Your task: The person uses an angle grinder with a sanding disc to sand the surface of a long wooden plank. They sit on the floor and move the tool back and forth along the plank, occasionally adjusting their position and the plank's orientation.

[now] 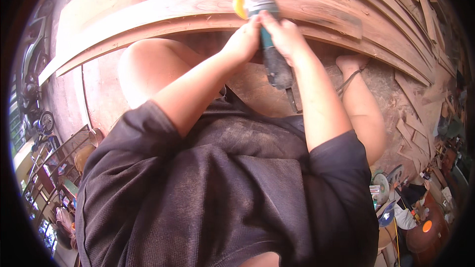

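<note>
Both my hands are wrapped round an angle grinder (275, 59) with a teal and dark body, a grey metal head and a yellow disc (240, 5) on its left side. My left hand (244, 39) grips it from the left, just below the head. From the right, my right hand (286, 35) closes on the body, with its thumb up near the head. The grinder's head is over a long wooden board (193, 4); whether the disc touches the wood I cannot tell. Its rear end hangs toward me, and a dark cord (292, 101) leaves it.
More long planks (381, 24) lie stacked beyond and to the right. Wood offcuts (413, 133) are scattered on the floor at right. Tools and clutter (391, 202) stand at lower right, a metal rack (54, 168) at lower left, and a motorbike (34, 64) at far left.
</note>
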The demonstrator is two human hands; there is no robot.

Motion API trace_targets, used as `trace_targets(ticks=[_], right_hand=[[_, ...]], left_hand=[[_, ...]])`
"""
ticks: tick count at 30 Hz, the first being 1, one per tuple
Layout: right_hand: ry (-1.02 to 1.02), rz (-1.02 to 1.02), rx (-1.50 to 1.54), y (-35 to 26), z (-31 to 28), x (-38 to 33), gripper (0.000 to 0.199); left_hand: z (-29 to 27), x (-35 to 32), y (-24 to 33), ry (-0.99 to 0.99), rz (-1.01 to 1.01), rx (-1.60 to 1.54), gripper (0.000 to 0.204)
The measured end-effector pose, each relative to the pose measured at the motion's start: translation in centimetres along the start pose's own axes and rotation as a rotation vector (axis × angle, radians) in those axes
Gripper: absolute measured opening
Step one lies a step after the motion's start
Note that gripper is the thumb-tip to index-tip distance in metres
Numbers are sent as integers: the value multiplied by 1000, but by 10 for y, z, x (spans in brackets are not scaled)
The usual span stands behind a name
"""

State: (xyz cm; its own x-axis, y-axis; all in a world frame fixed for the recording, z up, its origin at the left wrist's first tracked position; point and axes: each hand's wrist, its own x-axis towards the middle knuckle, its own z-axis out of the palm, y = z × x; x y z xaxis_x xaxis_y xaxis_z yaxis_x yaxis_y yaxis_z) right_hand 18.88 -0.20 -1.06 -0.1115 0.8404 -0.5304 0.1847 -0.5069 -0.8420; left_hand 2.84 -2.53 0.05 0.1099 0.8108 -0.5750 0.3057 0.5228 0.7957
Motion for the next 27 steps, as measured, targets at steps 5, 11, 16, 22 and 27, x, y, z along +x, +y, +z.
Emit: trace_targets(ticks=[5,11,16,22,27], right_hand=[[-146,-35,-159,-31,36,4,82],[-83,-40,-99,9,-42,-22,80],[242,53,222,34,-113,-57,67],[324,142,451,45,-127,-45,71],[85,-34,158,3,-37,-8,79]], left_hand=[[-19,-32,6,53,-163,-521,87],[53,12,-41,-33,234,-72,73],[120,22,31,-376,-2,-120,82],[123,38,62,-506,-80,-96,82],[32,27,18,-171,49,-34,81]])
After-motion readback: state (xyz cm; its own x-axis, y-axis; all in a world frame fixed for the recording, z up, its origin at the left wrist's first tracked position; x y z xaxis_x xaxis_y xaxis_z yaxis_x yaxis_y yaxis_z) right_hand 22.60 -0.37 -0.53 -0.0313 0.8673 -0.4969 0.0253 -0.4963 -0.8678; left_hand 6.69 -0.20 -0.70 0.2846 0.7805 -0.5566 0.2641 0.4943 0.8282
